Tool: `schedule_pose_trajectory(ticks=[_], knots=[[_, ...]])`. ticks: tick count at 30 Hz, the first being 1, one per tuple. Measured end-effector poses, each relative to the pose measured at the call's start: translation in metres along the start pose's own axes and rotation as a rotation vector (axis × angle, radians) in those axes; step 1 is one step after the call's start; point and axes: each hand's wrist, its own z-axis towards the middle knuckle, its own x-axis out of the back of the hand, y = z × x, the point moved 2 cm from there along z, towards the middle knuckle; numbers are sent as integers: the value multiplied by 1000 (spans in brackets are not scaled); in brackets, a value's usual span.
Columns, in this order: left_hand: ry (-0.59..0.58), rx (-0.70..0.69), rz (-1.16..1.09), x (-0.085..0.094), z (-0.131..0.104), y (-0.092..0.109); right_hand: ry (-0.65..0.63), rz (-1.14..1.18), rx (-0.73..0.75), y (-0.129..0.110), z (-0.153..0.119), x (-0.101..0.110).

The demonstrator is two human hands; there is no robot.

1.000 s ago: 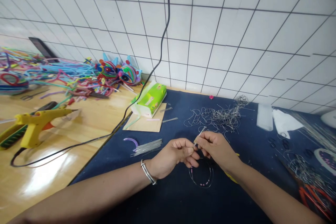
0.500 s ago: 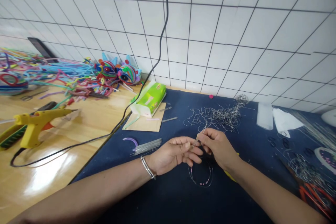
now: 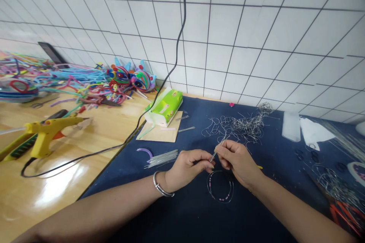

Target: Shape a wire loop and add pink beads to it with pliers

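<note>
Between my two hands are a few thin metal wires [image 3: 213, 157], held above the dark blue mat. My left hand [image 3: 191, 166], with a silver bangle at the wrist, pinches their lower end between thumb and fingers. Closed around the upper part of the same wires is my right hand [image 3: 234, 159]; their tips stick out past its fingertips. Just below the hands lies a loop of thin wire strung with pink beads [image 3: 221, 199]. A bundle of straight wire pieces [image 3: 163, 158] rests left of my left hand, beside a purple curved strip [image 3: 146, 153].
Tangled wire [image 3: 242, 126] lies beyond my hands. A green tissue pack [image 3: 167, 107] sits on cardboard [image 3: 171, 136]. At left is a yellow glue gun [image 3: 47, 133], its black cord [image 3: 94, 152] crossing the table. Red-handled pliers [image 3: 342, 212] and more wire are at the right.
The fingers of my left hand have curled from spread into a pinch on the wires' lower end. My right hand keeps its hold. The view has shifted slightly.
</note>
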Motion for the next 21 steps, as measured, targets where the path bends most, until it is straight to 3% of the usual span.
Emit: schedule_pose_trajectory(ticks=[11,21], knots=[[24,-31,10,1,0,1,-17,-86,35,0,-2,-2],[26,62,-148,0,1,-4,18,-257,122,-5,-3,2]])
